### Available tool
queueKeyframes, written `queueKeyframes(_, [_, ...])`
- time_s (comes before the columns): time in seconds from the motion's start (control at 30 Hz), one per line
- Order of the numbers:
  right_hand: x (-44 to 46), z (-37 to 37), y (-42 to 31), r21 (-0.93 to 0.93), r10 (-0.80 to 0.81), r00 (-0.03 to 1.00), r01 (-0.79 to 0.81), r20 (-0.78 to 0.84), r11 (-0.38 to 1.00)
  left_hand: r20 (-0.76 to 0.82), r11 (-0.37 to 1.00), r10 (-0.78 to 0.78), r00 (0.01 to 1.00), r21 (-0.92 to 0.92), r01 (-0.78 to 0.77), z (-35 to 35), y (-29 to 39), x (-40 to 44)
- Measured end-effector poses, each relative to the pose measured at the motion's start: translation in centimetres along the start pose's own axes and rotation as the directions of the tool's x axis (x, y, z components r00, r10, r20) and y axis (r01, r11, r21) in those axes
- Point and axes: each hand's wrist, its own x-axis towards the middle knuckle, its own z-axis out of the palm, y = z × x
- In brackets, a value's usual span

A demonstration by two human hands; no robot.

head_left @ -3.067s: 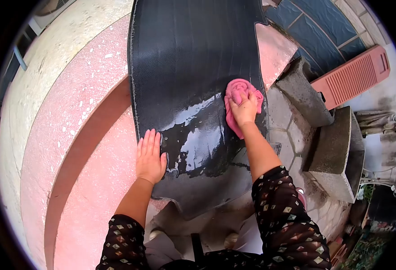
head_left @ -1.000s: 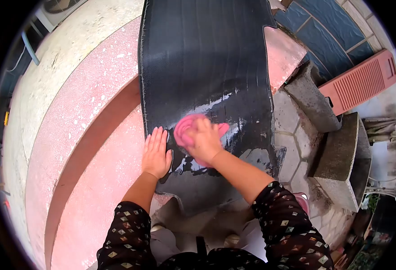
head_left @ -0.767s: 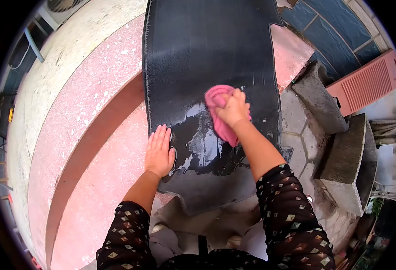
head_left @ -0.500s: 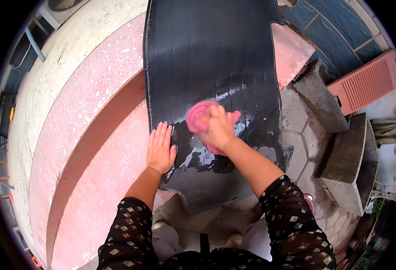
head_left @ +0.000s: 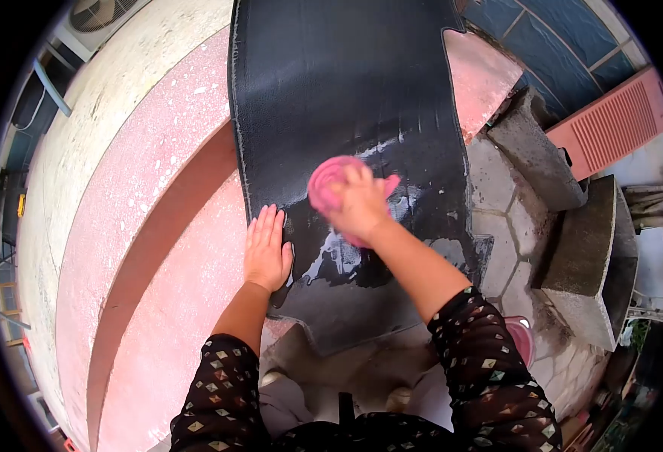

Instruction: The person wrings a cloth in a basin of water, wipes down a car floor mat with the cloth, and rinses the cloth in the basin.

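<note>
Over pink steps [head_left: 177,279], black mat [head_left: 339,90], long axis near to far.

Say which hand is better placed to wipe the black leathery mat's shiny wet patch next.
Probably the right hand: it holds the bunched pink cloth at the wet patch. The left hand lies flat, holding nothing, at the edge of the mat.
</note>
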Motion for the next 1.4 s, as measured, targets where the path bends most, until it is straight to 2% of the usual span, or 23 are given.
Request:
queueKeyframes(0.07, [-3.6,0.4,-2.6,0.106,-0.278,0.957,0.269,0.085,0.957,-0.008,1.000,0.000,1.000,-0.011,0.000,0.3,-0.2,-0.1])
queueKeyframes(0.13, [-6.0,0.4,-2.6,0.159,-0.385,0.923,0.377,0.024,0.913,0.004,1.000,0.019,1.000,0.010,-0.019,0.3,-0.4,0.0])
queueKeyframes(0.17, [-6.0,1.0,-1.0,0.257,-0.333,0.941,0.336,-0.059,0.906,0.001,1.000,0.020,1.000,0.012,-0.020,0.3,-0.2,-0.1])
queueKeyframes(0.2, [-5.8,0.7,0.7,0.263,-0.280,0.940,0.325,-0.194,0.909,0.003,1.000,0.017,1.000,0.022,-0.017,0.2,-0.1,-0.1])
queueKeyframes(0.27, [-4.8,-0.3,5.0,0.171,-0.017,0.941,0.079,-0.338,0.982,0.001,0.999,0.019,1.000,0.027,-0.019,0.3,-0.1,-0.1])
queueKeyframes(0.33, [-4.1,-1.6,9.9,0.119,0.224,0.859,-0.190,-0.461,0.974,0.005,0.999,0.027,1.000,0.039,-0.027,0.5,-0.1,-0.1])
queueKeyframes(0.4, [-3.6,-2.1,13.7,0.233,0.456,0.676,-0.399,-0.578,0.887,0.006,0.998,0.026,1.000,0.051,-0.027,0.4,-0.1,0.1])
queueKeyframes(0.47, [-3.6,-1.4,13.9,0.334,0.592,0.547,-0.502,-0.592,0.798,0.015,0.998,0.020,1.000,0.061,-0.021,0.3,0.0,0.0])
queueKeyframes(0.53, [-4.4,-0.6,11.2,0.388,0.569,0.606,-0.416,-0.556,0.823,0.008,0.998,0.021,1.000,0.054,-0.022,0.3,0.2,0.2])
queueKeyframes(0.57, [-5.0,0.4,9.0,0.337,0.559,0.619,-0.448,-0.552,0.828,0.014,0.998,0.026,1.000,0.050,-0.027,0.2,0.3,0.1])
queueKeyframes(0.6, [-6.0,2.2,7.7,0.319,0.595,0.690,-0.503,-0.412,0.803,0.023,0.998,0.040,0.999,0.051,-0.041,0.1,0.3,0.0])
queueKeyframes(0.63, [-7.2,2.0,4.6,0.399,0.563,0.658,-0.401,-0.500,0.824,0.021,0.998,0.040,0.999,0.049,-0.041,0.1,0.4,0.0])
queueKeyframes(0.73, [-8.1,3.0,2.1,0.477,0.650,0.599,-0.448,-0.468,0.756,0.015,0.997,0.046,0.999,0.060,-0.047,0.0,0.3,0.3])
queueKeyframes(0.8, [-6.7,2.9,4.7,0.559,0.729,0.508,-0.472,-0.459,0.682,0.043,0.996,0.042,0.998,0.074,-0.045,0.1,0.1,0.0])
queueKeyframes(0.83, [-5.4,2.4,6.2,0.585,0.799,0.409,-0.544,-0.441,0.601,0.049,0.997,0.042,0.998,0.065,-0.045,0.0,0.2,0.1])
queueKeyframes(0.9, [-3.1,1.6,11.0,0.640,0.847,0.286,-0.559,-0.448,0.528,0.045,0.998,0.036,0.998,0.057,-0.038,-0.2,0.0,0.3])
queueKeyframes(0.93, [-2.5,0.6,12.7,0.700,0.896,0.250,-0.561,-0.367,0.443,0.047,0.997,0.042,0.998,0.059,-0.044,-0.2,0.0,0.3])
queueKeyframes(1.0, [-2.5,0.4,14.4,0.829,0.928,0.211,-0.420,-0.307,0.369,0.042,0.997,0.052,0.998,0.049,-0.054,-0.1,0.4,0.1])
queueKeyframes(1.13, [-5.7,3.2,9.0,0.740,0.878,0.294,-0.474,-0.378,0.477,0.056,0.996,0.075,0.996,0.038,-0.077,-0.1,0.0,0.1])
queueKeyframes(1.2, [-8.1,5.3,4.6,0.769,0.894,0.306,-0.465,-0.326,0.439,0.073,0.998,0.056,0.996,0.032,-0.058,-0.2,0.0,0.2])
queueKeyframes(1.27, [-8.2,5.6,4.8,0.815,0.895,0.317,-0.393,-0.314,0.425,0.090,0.997,0.069,0.994,0.037,-0.072,-0.2,-0.1,0.2])
queueKeyframes(1.33, [-6.6,5.6,8.3,0.939,0.959,0.208,-0.242,-0.193,0.242,0.100,0.995,0.077,0.992,0.050,-0.083,-0.3,-0.2,0.1])
queueKeyframes(1.4, [-5.4,7.5,15.7,0.992,0.976,0.210,-0.096,-0.061,0.082,0.087,0.996,0.075,0.993,0.039,-0.078,-0.2,-0.2,0.2])
